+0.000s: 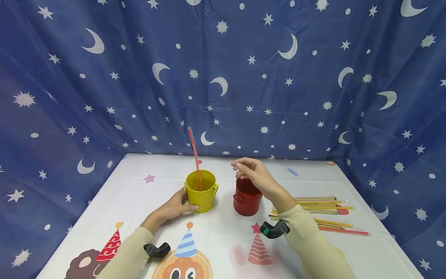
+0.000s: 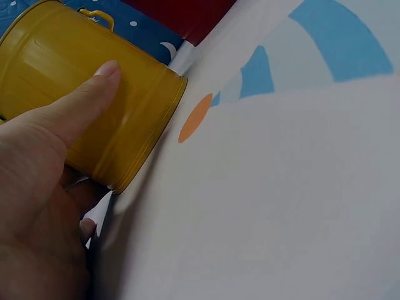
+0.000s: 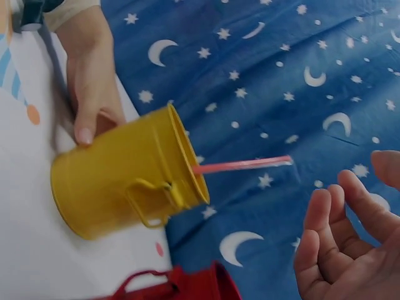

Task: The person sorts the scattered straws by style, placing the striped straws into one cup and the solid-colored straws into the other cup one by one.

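My left hand point(image 1: 175, 206) grips the lower left side of a yellow metal bucket point(image 1: 201, 201), which stands upright on the table. In the left wrist view the thumb lies along the bucket's wall, while most of the fingers are hidden behind it. A red straw in a clear wrapper point(image 1: 195, 155) stands in the yellow bucket, leaning left and rising well above the rim. Over the rim of a red bucket point(image 1: 247, 201) hovers my right hand point(image 1: 256, 174), its fingers loosely bent. The right wrist view shows nothing between that hand's thumb and fingers.
Right of the red bucket, partly behind the right forearm, lie several yellow straws point(image 1: 331, 208), brown paper-wrapped straws point(image 1: 315, 199) and a red straw point(image 1: 345, 231). A printed white cloth point(image 1: 216, 240) covers the table. Behind it hangs a blue curtain point(image 1: 244, 116) with moons and stars.
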A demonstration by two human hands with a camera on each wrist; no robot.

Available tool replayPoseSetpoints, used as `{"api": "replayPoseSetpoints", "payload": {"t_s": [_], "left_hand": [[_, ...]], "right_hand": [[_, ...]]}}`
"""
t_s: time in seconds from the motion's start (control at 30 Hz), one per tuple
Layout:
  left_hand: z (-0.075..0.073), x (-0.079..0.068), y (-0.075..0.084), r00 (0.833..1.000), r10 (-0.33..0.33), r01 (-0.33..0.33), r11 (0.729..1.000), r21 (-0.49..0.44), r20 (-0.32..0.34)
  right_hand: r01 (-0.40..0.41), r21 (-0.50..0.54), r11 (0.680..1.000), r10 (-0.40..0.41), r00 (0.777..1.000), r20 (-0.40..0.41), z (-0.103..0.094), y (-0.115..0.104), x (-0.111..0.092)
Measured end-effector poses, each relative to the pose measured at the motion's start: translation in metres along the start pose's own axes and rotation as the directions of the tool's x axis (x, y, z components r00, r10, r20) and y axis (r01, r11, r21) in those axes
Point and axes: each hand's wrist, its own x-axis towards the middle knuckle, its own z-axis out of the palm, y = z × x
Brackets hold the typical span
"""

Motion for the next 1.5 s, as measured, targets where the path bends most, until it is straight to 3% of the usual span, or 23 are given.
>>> {"api": "replayPoseSetpoints", "payload": {"t_s": [0.3,0.7,1.0,1.5], "left_hand": [[0.003,-0.003,0.005,0.999,-0.041,0.041,0.999,0.004,-0.001],[-0.001,-0.001,0.002,1.000,-0.012,0.012,1.000,0.010,-0.006],[0.000,-0.001,0.002,1.000,-0.011,0.011,1.000,0.011,-0.001],[0.000,-0.001,0.004,0.999,-0.041,0.041,0.999,0.013,0.003]], "right_hand": [[0.050,-0.002,0.999,-0.050,0.998,-0.042,-0.038,0.015,-0.025],[0.046,-0.058,0.997,-0.051,0.995,-0.084,-0.078,0.040,-0.041],[-0.036,-0.165,0.986,0.018,0.994,-0.110,-0.108,0.072,-0.057],[-0.069,-0.226,0.972,0.037,0.989,-0.143,-0.136,0.105,-0.068]]}}
